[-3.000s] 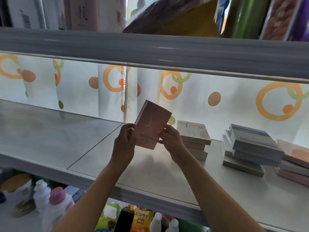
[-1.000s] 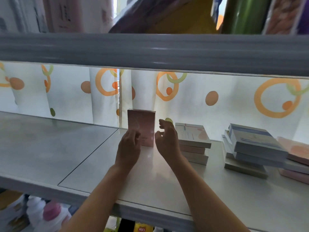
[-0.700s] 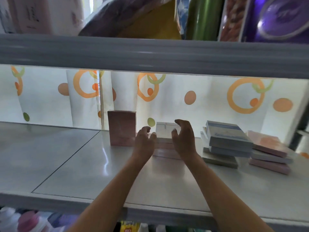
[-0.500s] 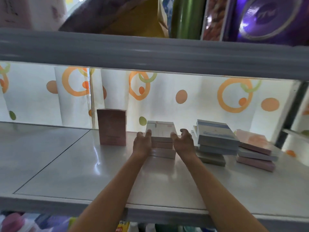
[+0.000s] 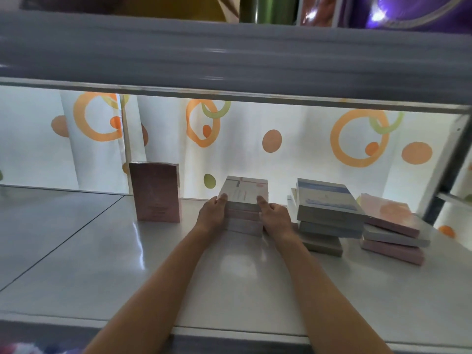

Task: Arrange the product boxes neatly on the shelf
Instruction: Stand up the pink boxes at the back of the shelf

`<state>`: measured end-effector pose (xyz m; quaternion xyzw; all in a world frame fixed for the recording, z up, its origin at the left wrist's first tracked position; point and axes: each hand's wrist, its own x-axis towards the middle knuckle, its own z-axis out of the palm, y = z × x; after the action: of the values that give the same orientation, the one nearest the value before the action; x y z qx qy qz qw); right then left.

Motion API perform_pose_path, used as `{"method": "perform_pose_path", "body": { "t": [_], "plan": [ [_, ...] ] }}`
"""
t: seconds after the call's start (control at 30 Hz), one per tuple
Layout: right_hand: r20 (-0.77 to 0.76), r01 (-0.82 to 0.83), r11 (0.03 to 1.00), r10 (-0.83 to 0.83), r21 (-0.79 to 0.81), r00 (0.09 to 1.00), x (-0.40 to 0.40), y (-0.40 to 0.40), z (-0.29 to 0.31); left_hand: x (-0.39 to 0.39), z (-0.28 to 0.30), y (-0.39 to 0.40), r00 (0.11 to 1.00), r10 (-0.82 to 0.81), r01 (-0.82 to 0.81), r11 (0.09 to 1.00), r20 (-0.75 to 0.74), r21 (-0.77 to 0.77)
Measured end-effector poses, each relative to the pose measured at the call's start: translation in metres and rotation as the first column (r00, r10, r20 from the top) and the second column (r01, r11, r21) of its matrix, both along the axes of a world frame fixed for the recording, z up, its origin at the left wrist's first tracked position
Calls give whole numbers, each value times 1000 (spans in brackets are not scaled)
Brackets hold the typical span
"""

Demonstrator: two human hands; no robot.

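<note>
Now both hands [image 5: 245, 217] off the upright pink box [image 5: 155, 192], gripping the middle stack [image 5: 244, 200] sides.

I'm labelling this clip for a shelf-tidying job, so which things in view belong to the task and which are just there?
Part of the job:
- left hand and right hand, gripping the sides of the near stack of boxes
- upright pink box
- blue-topped stack
- pink stack
- shelf

Just there:
- patterned curtain
- goods on the upper shelf
</note>
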<state>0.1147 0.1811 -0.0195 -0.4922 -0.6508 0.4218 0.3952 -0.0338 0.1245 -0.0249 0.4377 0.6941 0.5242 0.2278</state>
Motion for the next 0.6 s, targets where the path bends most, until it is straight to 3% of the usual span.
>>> {"method": "perform_pose_path", "body": {
  "t": [0.2,0.33,0.47,0.6],
  "plan": [
    [-68,-43,999,43,-3,997,6,-2,-2,-4,-8,0,987,-45,56,996,-152,73],
    [-132,-61,984,84,169,988,5,-6,1,-14,-10,-5,975,-48,105,961,-218,257],
    [-125,-55,961,91,269,988,1,-6,3,-16,-8,-7,948,82,31,938,-306,347],
    [-106,-21,939,61,344,992,2,-8,3,-9,1,-15,963,100,28,887,-250,461]
  ]
}}
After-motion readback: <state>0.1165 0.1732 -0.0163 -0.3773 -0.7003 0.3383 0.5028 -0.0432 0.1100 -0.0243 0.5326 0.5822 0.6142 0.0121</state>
